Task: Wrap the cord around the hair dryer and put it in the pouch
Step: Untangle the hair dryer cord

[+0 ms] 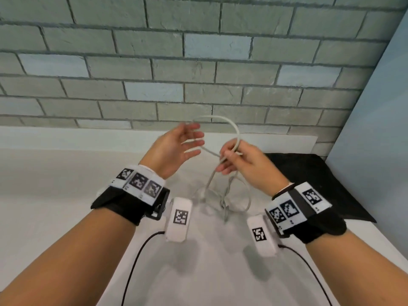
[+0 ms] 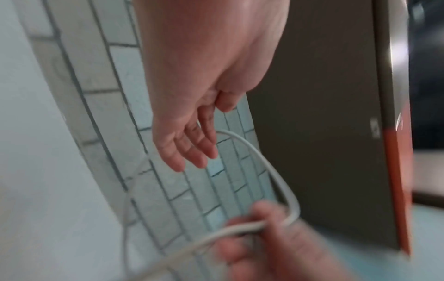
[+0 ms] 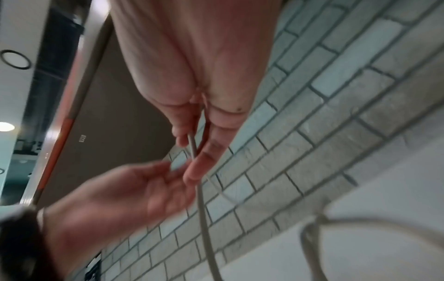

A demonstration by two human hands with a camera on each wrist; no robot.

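Right hand pinches white cord looped toward open left hand; black pouch at 3 o'clock.

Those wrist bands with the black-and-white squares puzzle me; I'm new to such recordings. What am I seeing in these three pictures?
No machine here: a person works with bare hands. The bands carry printed markers and a small camera on each wrist. The large picture comes from a camera on the person's head; the other two look along each hand.

The right hand pinches a pale cord, which arches up in a loop; more of it lies tangled on the white counter below. The left hand is open, fingers straight, beside the loop; whether it touches the cord is too blurred to tell. A black pouch lies flat on the counter to the right. The hair dryer itself is not in view.
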